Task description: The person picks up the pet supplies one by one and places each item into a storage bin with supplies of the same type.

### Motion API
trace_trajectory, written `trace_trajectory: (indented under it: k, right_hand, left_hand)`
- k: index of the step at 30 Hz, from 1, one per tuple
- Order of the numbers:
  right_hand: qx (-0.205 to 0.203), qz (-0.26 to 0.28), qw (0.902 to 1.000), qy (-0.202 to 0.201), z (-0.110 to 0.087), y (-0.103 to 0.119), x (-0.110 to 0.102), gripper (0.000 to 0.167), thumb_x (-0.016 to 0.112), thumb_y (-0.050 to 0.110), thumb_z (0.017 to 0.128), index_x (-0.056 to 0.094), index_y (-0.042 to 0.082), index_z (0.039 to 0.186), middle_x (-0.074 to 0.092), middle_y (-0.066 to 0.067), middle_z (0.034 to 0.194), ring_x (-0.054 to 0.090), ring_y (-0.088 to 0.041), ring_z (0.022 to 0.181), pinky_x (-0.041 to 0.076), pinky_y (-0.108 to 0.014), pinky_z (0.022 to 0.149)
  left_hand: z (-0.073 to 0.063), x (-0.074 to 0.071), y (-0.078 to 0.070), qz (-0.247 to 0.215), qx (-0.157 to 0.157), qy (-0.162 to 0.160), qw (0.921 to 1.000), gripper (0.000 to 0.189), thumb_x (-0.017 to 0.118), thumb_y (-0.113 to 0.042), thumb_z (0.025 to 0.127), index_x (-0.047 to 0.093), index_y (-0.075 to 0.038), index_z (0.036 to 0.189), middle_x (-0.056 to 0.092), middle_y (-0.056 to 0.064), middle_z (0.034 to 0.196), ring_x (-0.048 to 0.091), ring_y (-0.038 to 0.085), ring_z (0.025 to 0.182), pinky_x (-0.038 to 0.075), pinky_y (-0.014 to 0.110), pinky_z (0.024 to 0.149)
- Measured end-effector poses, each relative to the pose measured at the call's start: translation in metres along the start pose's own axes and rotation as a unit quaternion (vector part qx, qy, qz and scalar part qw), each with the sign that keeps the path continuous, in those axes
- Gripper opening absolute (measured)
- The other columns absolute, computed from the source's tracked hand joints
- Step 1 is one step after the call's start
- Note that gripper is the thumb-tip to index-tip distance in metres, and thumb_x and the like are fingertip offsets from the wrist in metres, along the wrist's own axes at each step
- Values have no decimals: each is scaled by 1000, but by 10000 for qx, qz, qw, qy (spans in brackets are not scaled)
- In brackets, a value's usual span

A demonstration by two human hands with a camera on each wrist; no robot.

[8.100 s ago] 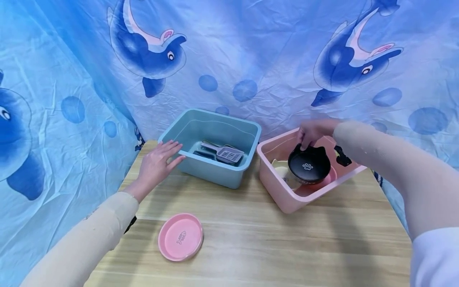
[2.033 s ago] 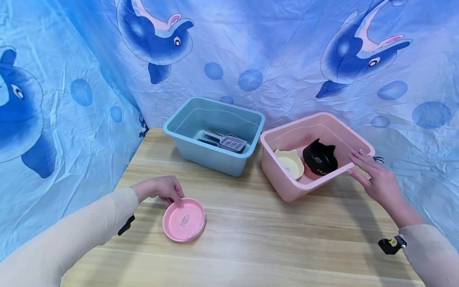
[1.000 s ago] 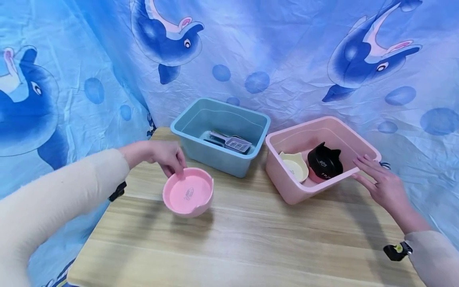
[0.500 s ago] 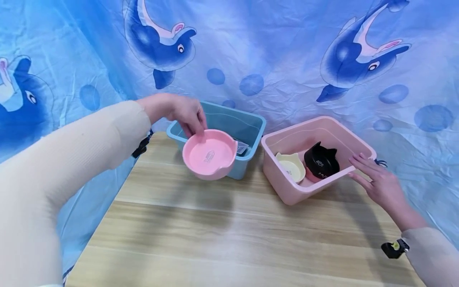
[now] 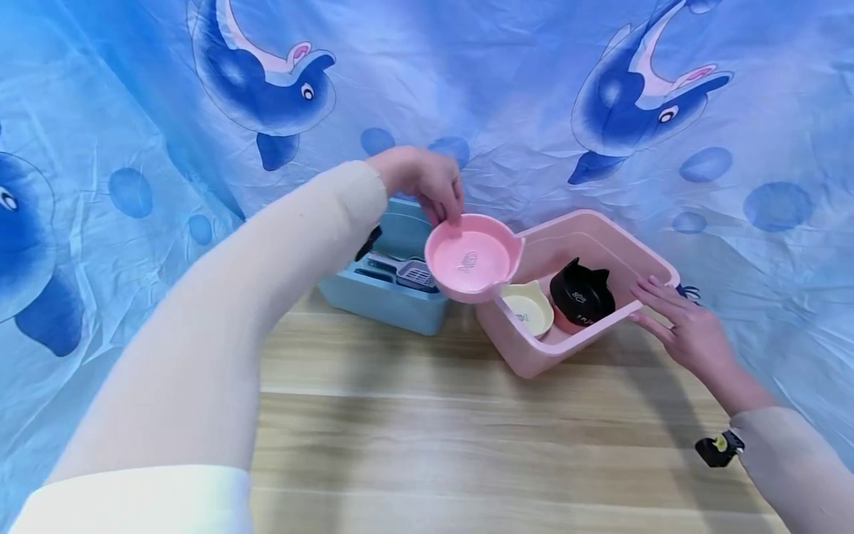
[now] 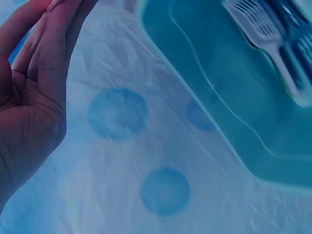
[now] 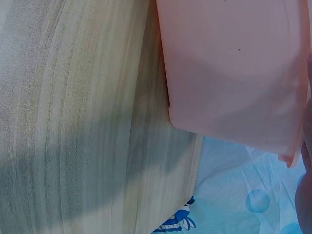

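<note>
My left hand [image 5: 434, 185] pinches the far rim of a pink pet bowl [image 5: 474, 258] with a fish print. The bowl hangs in the air, in front of the gap between the two bins and over the pink bin's left edge. In the left wrist view the fingers [image 6: 51, 53] bunch together and the bowl is out of sight. My right hand [image 5: 683, 326] rests with extended fingers on the right rim of the pink bin [image 5: 527, 356]. Inside that bin sit a cream cat-eared bowl [image 5: 530, 310] and a black cat-eared bowl [image 5: 582, 293], tilted on a pinkish-red dish [image 5: 563, 320].
Left of the pink bin stands a blue bin [image 5: 387, 308], partly hidden by my left arm. A grey slotted litter scoop [image 5: 415, 274] and darker items lie in it. Both bins stand on a wooden table [image 5: 427, 445], against a dolphin-print cloth [image 5: 520, 111].
The black bowl was set down in the pink bin. My left hand left the blue bin, lifted the pink bowl off the table and carried it rightward. Lately the right hand stays on the rim.
</note>
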State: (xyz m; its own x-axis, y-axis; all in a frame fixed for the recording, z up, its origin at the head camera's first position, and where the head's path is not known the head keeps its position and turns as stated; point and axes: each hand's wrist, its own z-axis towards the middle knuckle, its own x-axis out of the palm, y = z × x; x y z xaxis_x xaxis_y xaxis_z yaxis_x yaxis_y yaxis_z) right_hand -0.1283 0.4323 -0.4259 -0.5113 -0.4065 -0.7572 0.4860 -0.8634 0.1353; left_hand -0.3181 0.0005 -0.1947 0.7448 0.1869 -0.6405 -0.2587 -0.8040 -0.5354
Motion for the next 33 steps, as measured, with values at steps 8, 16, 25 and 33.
trace_trajectory:
  k: [8, 16, 25, 33]
  right_hand:
    - [-46, 99, 9999, 53, 2, 5, 5, 67, 52, 66, 102, 66, 19, 148, 68, -18, 142, 57, -26, 143, 24, -7, 119]
    - [-156, 168, 9997, -8, 7, 8, 6, 62, 62, 57, 103, 70, 10, 142, 69, -21, 140, 54, -22, 146, 25, -10, 122]
    - [-155, 127, 9998, -94, 7, 9, 2, 73, 48, 68, 103, 72, 10, 141, 69, -20, 140, 53, -17, 146, 24, -7, 120]
    - [-67, 92, 9999, -71, 0, 5, 0, 74, 46, 73, 101, 71, 17, 143, 69, -19, 140, 44, -1, 147, 21, -1, 114]
  left_hand:
    - [46, 22, -28, -228, 370, -6, 9991, 28, 70, -3, 100, 72, 4, 127, 76, 6, 93, 75, 15, 82, 65, 30, 91]
    - [79, 43, -48, -271, -223, -420, 9985, 19, 73, -2, 95, 77, -1, 113, 77, 9, 92, 77, 16, 76, 65, 25, 80]
    - [115, 82, -68, 481, -1132, -644, 9903, 5, 71, 3, 94, 72, -1, 96, 78, 7, 91, 71, 12, 59, 64, 20, 74]
    - [141, 122, -73, 2549, -756, -1138, 9573, 11, 75, -11, 92, 66, -13, 86, 65, -5, 80, 64, 5, 68, 57, 13, 66]
